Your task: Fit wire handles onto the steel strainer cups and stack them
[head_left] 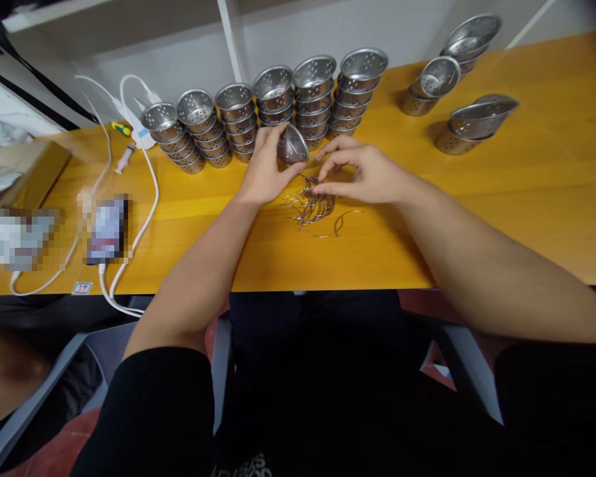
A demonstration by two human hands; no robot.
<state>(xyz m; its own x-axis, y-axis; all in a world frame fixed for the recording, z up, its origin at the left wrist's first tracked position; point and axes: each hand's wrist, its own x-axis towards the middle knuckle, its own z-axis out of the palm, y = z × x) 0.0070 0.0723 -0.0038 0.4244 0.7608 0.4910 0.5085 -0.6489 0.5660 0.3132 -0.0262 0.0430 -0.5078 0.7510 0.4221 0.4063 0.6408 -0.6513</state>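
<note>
Tilted on its side, a perforated metal cup [293,144] is gripped by my left hand [268,165], fingers behind it and thumb at its lower rim. My right hand [360,169] is just right of the cup, its fingers curled and thumb and fingertips drawn close together. Whatever lies between those fingertips is too thin to make out. Directly below them is a tangled pile of thin curved metal wires [312,204] on the table. A couple of loose curved wires [338,226] lie nearer the table's front edge.
Stacks of perforated cups [273,93] line the back of the yellow table [541,212]; more cups [461,129] stand at the right. On the left are a phone [108,228], white cables [155,179], a small syringe [125,159] and a cardboard box [44,169]. Someone's knee [10,364] shows at lower left.
</note>
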